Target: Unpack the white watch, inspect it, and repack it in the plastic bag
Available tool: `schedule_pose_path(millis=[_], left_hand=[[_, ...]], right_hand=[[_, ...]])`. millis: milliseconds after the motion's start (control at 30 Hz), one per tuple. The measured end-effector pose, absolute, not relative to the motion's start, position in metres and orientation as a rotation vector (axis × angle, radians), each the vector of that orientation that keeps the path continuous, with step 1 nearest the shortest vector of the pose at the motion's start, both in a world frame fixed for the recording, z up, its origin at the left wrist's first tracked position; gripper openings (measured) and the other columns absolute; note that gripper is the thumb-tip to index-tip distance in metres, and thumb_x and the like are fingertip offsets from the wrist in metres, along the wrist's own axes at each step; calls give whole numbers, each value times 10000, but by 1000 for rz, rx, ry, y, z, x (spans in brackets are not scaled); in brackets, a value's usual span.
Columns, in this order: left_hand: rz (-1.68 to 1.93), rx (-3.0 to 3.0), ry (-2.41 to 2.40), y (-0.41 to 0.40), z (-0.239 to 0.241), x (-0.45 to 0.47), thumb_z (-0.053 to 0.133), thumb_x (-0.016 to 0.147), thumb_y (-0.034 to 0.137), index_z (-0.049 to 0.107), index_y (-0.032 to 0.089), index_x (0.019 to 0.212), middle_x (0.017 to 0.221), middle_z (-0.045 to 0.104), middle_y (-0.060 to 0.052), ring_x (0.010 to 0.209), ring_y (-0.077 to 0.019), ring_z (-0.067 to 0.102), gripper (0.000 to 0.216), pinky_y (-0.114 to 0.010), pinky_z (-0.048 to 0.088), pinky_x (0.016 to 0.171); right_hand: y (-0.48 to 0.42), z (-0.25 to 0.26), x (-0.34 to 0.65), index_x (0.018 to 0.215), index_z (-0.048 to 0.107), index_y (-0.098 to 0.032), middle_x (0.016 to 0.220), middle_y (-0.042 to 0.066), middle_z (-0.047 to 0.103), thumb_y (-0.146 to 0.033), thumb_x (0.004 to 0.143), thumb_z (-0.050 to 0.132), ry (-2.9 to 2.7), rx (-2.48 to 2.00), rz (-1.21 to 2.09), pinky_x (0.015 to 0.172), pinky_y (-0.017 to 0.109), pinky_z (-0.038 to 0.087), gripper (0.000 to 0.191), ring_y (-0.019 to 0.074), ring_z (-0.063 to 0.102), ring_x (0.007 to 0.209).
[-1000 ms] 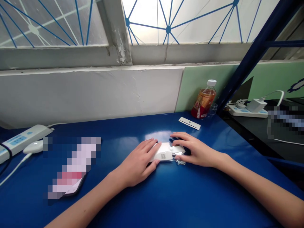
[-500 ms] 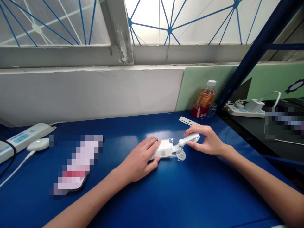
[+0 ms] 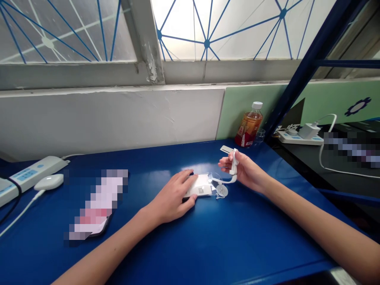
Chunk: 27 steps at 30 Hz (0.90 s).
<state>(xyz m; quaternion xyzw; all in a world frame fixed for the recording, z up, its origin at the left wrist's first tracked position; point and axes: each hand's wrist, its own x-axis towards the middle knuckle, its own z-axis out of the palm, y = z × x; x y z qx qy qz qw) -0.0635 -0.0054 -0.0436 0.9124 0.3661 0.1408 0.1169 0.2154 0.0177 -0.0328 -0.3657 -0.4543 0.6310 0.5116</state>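
Note:
My left hand (image 3: 173,198) lies flat on a small white box (image 3: 200,187) on the blue table (image 3: 208,245), pressing it down. My right hand (image 3: 245,170) is raised just right of the box and pinches a thin white strap-like piece (image 3: 233,170) that curves down to the box's open end. Clear plastic wrapping and a small round tag (image 3: 221,190) lie on the table at that end.
A flat white strip (image 3: 226,149) lies behind my right hand. A bottle of amber drink (image 3: 248,126) stands by the green panel. A phone (image 3: 92,213), a white mouse-like device (image 3: 49,181) and a power strip (image 3: 26,176) are at the left; another power strip with a charger (image 3: 299,134) is at right.
My right hand has lifted away from the box to the right, drawing the white strap-like piece out and up. My left hand has stayed on the box.

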Motion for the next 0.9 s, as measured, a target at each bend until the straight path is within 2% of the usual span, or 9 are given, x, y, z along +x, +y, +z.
schedule_pose_path(millis=[133,267,333,433,500,600,767,900], left_hand=[[399,2639,1083,-2,-39,-61,493,953,365,412,154,1455,1527,382,-186,1409,-354,356,550,-524,379,1106],[553,2573,1010,-2,-22,-49,456,979,370,471,144,1403,1497,424,-176,1380,-323,405,480,-491,374,1112],[665,2469,907,-5,-14,-39,443,989,348,538,165,1328,1415,525,-140,1297,-281,504,396,-432,406,1088],[762,2236,805,-11,-10,-23,449,985,346,618,179,1179,1196,672,-96,1092,-255,633,306,-388,480,971],[795,2030,784,-15,-13,-14,470,982,386,650,160,1073,1084,702,-91,1003,-250,660,302,-366,508,900],[851,1635,723,-18,-22,-8,563,943,440,645,146,1052,1041,712,-93,976,-249,681,324,-360,520,886],[786,1210,699,-22,-29,-10,603,921,485,662,112,1075,967,734,-123,738,-195,705,408,-317,548,701],[766,1014,595,-25,-29,-10,630,926,434,674,87,1051,940,748,-138,745,-192,717,372,-336,556,758]], right_hand=[[11,-20,212,820,612,-234,803,22,745,-584,866,612,-949,-847,1626,870,415,555,353,226,732,860],[7,-2,202,935,667,-231,885,41,774,-499,934,553,-935,-801,1702,897,417,550,291,235,726,975],[8,6,192,972,684,-214,937,57,778,-444,964,523,-956,-762,1710,941,411,533,281,229,709,1037],[11,13,172,1010,694,-204,1027,74,768,-451,970,513,-984,-751,1651,988,420,507,309,228,694,1066],[15,14,158,1032,701,-194,1127,86,744,-445,965,527,-981,-741,1638,1018,406,488,312,224,676,1101],[22,8,144,1059,698,-189,1250,92,694,-426,970,516,-992,-707,1681,1032,394,479,312,222,655,1138],[30,-10,138,1214,620,-248,1230,67,701,-415,990,460,-1022,-545,1863,1014,413,488,322,210,676,1093],[31,-18,142,1291,572,-247,1321,56,650,-439,1022,325,-1003,-398,2065,1075,410,435,412,195,644,1158]])
